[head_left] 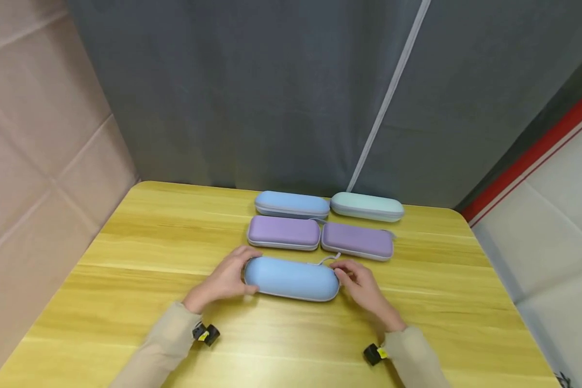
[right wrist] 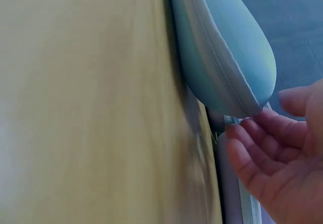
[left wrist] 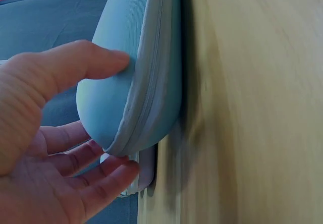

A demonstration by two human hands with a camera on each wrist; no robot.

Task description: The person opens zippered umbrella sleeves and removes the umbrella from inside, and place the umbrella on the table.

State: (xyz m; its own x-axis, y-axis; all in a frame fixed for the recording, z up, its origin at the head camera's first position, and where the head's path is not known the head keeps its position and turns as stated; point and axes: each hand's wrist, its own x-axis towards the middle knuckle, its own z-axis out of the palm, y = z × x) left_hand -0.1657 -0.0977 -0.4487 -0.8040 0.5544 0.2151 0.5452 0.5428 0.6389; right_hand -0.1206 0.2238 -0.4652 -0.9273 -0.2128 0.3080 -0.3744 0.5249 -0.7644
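A light blue zippered hard case [head_left: 291, 278] lies lengthwise in front of me on the table, lid up, its grey strap trailing behind the right part. My left hand [head_left: 230, 274] holds its left end. In the left wrist view the thumb [left wrist: 108, 62] rests on the rounded shell beside the zipper seam, and the other fingers curl round the tip. At the opposite end is my right hand [head_left: 361, 285], fingertips [right wrist: 234, 131] bent at the zippered tip, with the thumb apart from them in the right wrist view.
Two purple cases [head_left: 283, 233] [head_left: 358, 240] lie side by side just behind. Farther back, another blue case [head_left: 292, 203] and a mint green case [head_left: 367, 206] form a second row. A grey curtain [head_left: 252, 97] hangs behind the wooden table [head_left: 174, 226].
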